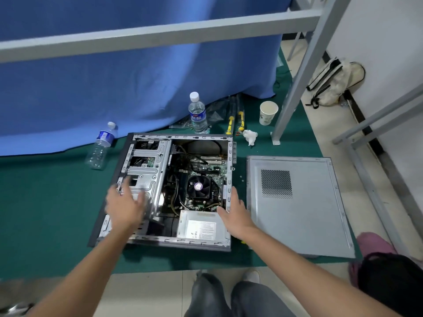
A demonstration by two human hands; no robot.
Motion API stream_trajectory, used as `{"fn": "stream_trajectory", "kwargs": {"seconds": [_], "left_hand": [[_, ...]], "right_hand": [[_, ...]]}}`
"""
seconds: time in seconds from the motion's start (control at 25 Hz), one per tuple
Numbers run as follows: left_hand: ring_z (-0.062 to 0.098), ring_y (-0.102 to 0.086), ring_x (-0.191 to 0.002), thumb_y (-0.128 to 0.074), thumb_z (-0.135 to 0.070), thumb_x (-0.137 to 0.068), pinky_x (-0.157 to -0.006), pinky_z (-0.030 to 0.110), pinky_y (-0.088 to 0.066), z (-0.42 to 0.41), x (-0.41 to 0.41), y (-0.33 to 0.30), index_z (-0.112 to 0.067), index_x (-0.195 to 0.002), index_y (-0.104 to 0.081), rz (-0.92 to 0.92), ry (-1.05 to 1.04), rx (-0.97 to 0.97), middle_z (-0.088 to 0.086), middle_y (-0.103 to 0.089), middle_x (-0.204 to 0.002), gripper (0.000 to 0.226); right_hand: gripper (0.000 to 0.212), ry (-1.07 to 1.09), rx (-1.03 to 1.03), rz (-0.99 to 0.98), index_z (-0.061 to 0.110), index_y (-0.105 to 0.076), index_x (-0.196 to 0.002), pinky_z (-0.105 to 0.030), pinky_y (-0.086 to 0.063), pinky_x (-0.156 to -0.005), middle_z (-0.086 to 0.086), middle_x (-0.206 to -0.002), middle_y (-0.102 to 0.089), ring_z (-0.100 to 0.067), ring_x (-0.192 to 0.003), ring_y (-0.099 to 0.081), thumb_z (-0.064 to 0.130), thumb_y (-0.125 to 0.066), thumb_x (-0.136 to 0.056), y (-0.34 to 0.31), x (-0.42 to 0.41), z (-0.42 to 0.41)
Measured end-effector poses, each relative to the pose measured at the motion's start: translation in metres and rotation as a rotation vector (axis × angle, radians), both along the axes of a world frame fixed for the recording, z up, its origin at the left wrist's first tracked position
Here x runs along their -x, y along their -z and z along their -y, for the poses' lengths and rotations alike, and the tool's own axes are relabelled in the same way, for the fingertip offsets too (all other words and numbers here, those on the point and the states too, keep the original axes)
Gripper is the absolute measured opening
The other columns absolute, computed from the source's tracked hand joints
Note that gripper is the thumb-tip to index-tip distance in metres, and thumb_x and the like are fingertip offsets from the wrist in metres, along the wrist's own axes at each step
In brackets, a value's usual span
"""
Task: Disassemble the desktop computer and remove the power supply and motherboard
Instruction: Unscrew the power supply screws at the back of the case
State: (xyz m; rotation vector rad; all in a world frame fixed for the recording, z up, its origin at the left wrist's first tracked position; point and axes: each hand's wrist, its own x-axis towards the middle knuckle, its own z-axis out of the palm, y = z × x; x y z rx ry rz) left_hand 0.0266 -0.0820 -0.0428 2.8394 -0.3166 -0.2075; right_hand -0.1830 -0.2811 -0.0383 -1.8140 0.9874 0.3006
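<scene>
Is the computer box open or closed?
Open. The computer box lies on its side with its insides showing, and its side cover lies flat on the mat beside it.

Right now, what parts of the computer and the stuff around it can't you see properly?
All in the head view:
- Left hand: blurred by motion, so its fingers and touch on the drive cage are unclear.
- Power supply: label print too small to read; the right hand covers its corner.
- Motherboard: partly hidden under the fan and cables.
- Dark bag: cut off by the right edge.
</scene>
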Motion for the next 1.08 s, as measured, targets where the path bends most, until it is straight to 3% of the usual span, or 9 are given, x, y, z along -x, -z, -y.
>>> {"fn": "stream_trajectory", "kwargs": {"seconds": [0.12,0.2,0.32,0.56,0.64,0.76,0.84,0.92,1.08], "left_hand": [[0.048,-0.042,-0.128,-0.048,-0.048,-0.098,-0.104,0.058,-0.036,-0.044,-0.048,0.007,-0.020,-0.154,-0.021,-0.181,-0.161,-0.103,0.027,-0.034,-0.146,0.068],[0.050,-0.050,-0.118,-0.040,-0.047,-0.101,-0.096,0.054,-0.041,-0.057,-0.056,0.017,-0.008,-0.144,-0.030,-0.315,-0.142,-0.068,0.032,-0.047,-0.135,0.059],[0.049,-0.057,-0.100,-0.033,-0.043,-0.103,-0.080,0.048,-0.041,-0.060,-0.052,0.022,-0.002,-0.108,-0.040,-0.285,-0.082,-0.003,0.034,-0.057,-0.114,0.042],[0.038,-0.050,-0.077,-0.030,-0.043,-0.103,-0.067,0.043,-0.038,-0.071,-0.029,0.022,-0.006,-0.092,-0.036,-0.257,-0.055,-0.036,0.028,-0.056,-0.103,0.039],[0.039,-0.050,-0.085,-0.035,-0.037,-0.103,-0.075,0.047,-0.043,-0.067,-0.032,0.022,-0.001,-0.100,-0.039,-0.289,-0.051,-0.027,0.030,-0.053,-0.112,0.036],[0.043,-0.037,-0.131,-0.046,-0.030,-0.100,-0.108,0.053,-0.033,-0.043,-0.039,0.016,0.002,-0.142,-0.037,-0.048,0.155,0.038,0.030,-0.037,-0.144,0.054],[0.036,-0.016,-0.147,-0.042,-0.039,-0.102,-0.118,0.049,-0.015,-0.017,-0.042,0.013,-0.011,-0.154,-0.027,0.020,0.361,0.042,0.022,-0.021,-0.158,0.061],[0.031,-0.002,-0.151,-0.030,-0.050,-0.102,-0.121,0.049,-0.005,0.012,-0.042,0.018,-0.023,-0.157,-0.017,-0.052,0.437,0.015,0.015,-0.007,-0.163,0.063],[0.022,0.018,-0.150,-0.006,-0.062,-0.099,-0.121,0.051,0.004,0.034,-0.026,0.047,-0.037,-0.156,0.002,-0.085,0.448,-0.110,0.005,0.011,-0.164,0.063]], "right_hand": [[0.071,0.040,0.045,-0.014,0.032,0.014,-0.154,-0.041,-0.038,-0.105,-0.010,-0.162,-0.015,-0.030,-0.129,-0.047,0.033,-0.037,-0.105,0.004,-0.009,-0.004],[0.071,0.026,0.057,-0.031,0.031,0.015,-0.154,-0.040,-0.034,-0.109,-0.010,-0.162,-0.018,-0.029,-0.136,-0.040,0.033,-0.037,-0.105,0.008,-0.010,-0.004],[0.072,0.025,0.039,-0.027,0.027,0.012,-0.155,-0.038,-0.026,-0.115,-0.007,-0.162,-0.018,-0.026,-0.144,-0.029,0.029,-0.039,-0.105,0.006,-0.010,-0.001],[0.068,0.072,0.078,-0.078,0.032,0.003,-0.156,-0.036,-0.045,-0.097,-0.005,-0.158,-0.028,-0.031,-0.130,-0.049,0.027,-0.041,-0.105,0.006,-0.002,0.003],[0.068,0.083,0.091,-0.095,0.031,0.003,-0.156,-0.032,-0.042,-0.098,-0.009,-0.157,-0.032,-0.029,-0.135,-0.044,0.025,-0.041,-0.105,0.008,-0.002,0.002],[0.068,0.088,0.095,-0.099,0.031,0.003,-0.156,-0.020,-0.044,-0.079,-0.010,-0.157,-0.031,-0.029,-0.134,-0.045,0.024,-0.041,-0.105,0.008,-0.004,0.000],[0.069,0.086,0.077,-0.111,0.029,0.003,-0.156,-0.031,-0.044,-0.097,-0.007,-0.159,-0.027,-0.029,-0.138,-0.039,0.025,-0.042,-0.104,0.004,-0.006,0.001],[0.069,0.082,0.094,-0.112,0.024,-0.001,-0.157,-0.039,-0.029,-0.114,-0.005,-0.161,-0.020,-0.027,-0.143,-0.031,0.029,-0.044,-0.103,0.001,-0.012,0.006],[0.067,0.098,0.346,-0.029,0.021,-0.010,-0.156,-0.043,-0.029,-0.116,-0.008,-0.157,-0.023,-0.028,-0.140,-0.034,0.031,-0.048,-0.101,-0.003,-0.042,0.022]]}}
